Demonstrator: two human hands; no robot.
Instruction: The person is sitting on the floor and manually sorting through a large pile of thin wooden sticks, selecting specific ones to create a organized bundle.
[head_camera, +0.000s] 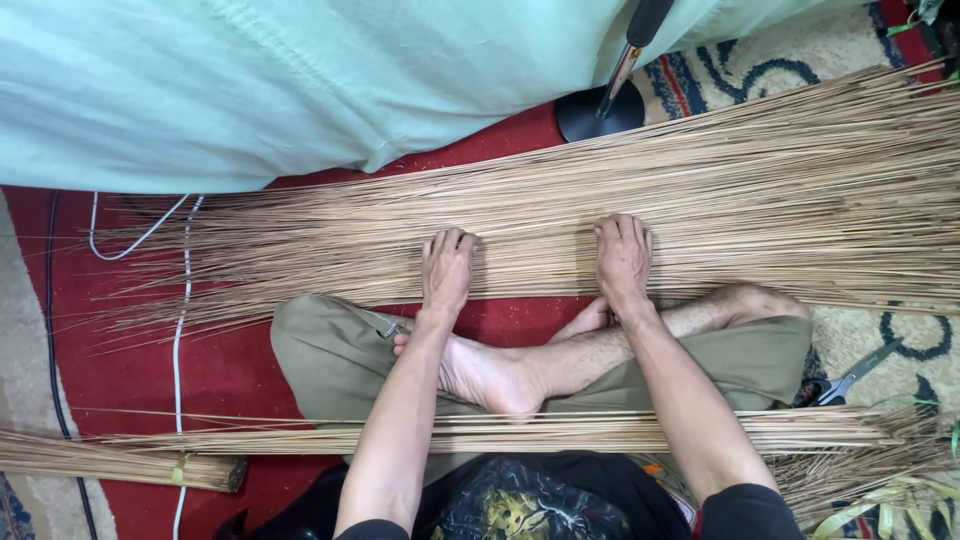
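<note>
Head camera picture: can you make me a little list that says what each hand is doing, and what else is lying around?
Left hand: flat, palm down, on the spread layer of thin tan sticks
Right hand: flat, palm down, on the same sticks
Sitting: cross-legged, bare foot in front
On the lap: a second bundle of sticks
Bottom left: a tied bundle
Right: scissors on the carpet
Left: white cable on red carpet
Top: pale green cloth, black stand base
</note>
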